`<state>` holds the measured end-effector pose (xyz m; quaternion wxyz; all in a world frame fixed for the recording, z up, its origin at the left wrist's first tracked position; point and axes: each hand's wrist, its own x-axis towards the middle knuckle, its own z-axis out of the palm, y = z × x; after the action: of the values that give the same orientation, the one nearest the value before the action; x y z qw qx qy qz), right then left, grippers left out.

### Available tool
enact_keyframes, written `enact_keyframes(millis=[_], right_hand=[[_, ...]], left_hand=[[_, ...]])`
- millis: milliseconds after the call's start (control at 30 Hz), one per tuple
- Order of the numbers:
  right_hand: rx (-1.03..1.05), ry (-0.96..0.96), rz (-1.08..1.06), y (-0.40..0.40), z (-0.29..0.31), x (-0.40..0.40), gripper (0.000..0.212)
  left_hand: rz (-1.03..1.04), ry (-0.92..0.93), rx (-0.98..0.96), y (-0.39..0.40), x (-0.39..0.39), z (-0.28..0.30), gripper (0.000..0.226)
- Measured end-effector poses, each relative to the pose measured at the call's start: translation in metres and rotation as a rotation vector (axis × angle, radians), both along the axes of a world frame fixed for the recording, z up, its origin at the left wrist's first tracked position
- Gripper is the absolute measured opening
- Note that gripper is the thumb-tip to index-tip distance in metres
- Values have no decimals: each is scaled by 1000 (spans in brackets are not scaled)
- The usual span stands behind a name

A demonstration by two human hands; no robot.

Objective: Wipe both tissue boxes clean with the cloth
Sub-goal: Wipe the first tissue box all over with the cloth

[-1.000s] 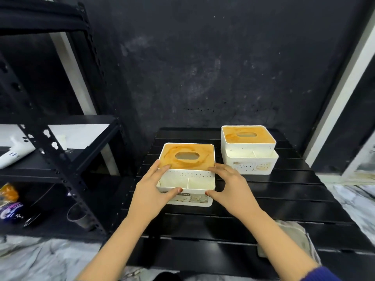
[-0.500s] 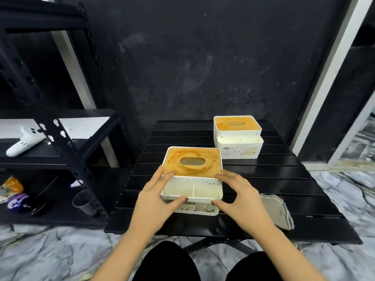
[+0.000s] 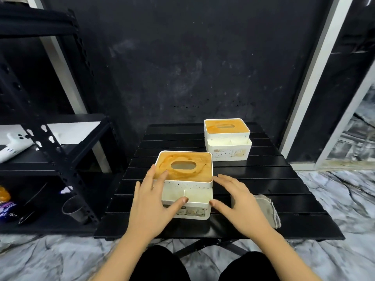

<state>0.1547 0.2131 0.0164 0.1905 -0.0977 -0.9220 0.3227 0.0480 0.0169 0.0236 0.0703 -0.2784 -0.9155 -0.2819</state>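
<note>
A: Near tissue box (image 3: 185,184), position?

B: On the black slatted bench (image 3: 263,179), close to its front edge. White body, orange-stained top with an oval slot, open divided tray along its front.

A: Left hand (image 3: 151,201)?

B: Against the box's left side. Fingers fairly straight, reaching up onto the left edge of the stained top; thumb across the front tray rim. It touches the box; whether it grips it, I cannot tell for certain, but the fingers are not curled.

A: Right hand (image 3: 238,201)?

B: Just beside the box's right side, fingers spread and straight, holding nothing. Thumb tip touches, or all but touches, the front right corner. The fingertips sit near the upper right edge; contact there is unclear.

A: Second tissue box (image 3: 227,138)?

B: Farther back and to the right on the bench, apart from the first. Same build, same orange stain on top, speckled front.

A: Cloth (image 3: 265,211)?

B: Grey, crumpled, lying on the bench just right of the right hand, partly hidden by it. Neither hand holds it.

A: Surroundings?

B: Black metal shelf (image 3: 60,159) to the left, marbled floor (image 3: 345,209) below.
</note>
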Motion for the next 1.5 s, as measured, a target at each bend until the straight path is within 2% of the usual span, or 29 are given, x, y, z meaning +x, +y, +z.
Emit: enact_keyframes(millis=[133,233,333,400,533,667,733,867,1267,1500], right_hand=[[-37,-48,-110,24,-14,11,49],[45,-164,-142,40,-26,13,50],[231,-303,-145,46,-36,12,67],[266,-333,-156,49,-42,13,79],[302,-320,-183,48,-48,13,78],[331,-298,-198,45,-51,13,76],[367,-272,-223,45,-55,12,67],[412,-234,-263,44,-59,11,50],[465,-141,-215,47,-59,12,36],[505,-135,-202,47,-58,13,34]], left_hand=[[-95,105,-150,28,4,9,94],[-128,144,-240,49,3,13,88],[-149,149,-322,63,1,13,86],[-163,151,-356,67,0,12,86],[-178,158,-375,68,0,10,87],[-168,168,-370,68,-1,7,101],[-169,177,-376,68,-2,5,103],[-168,190,-366,68,-2,3,104],[-201,156,-380,66,-6,8,109],[-186,49,-80,48,-7,16,105]])
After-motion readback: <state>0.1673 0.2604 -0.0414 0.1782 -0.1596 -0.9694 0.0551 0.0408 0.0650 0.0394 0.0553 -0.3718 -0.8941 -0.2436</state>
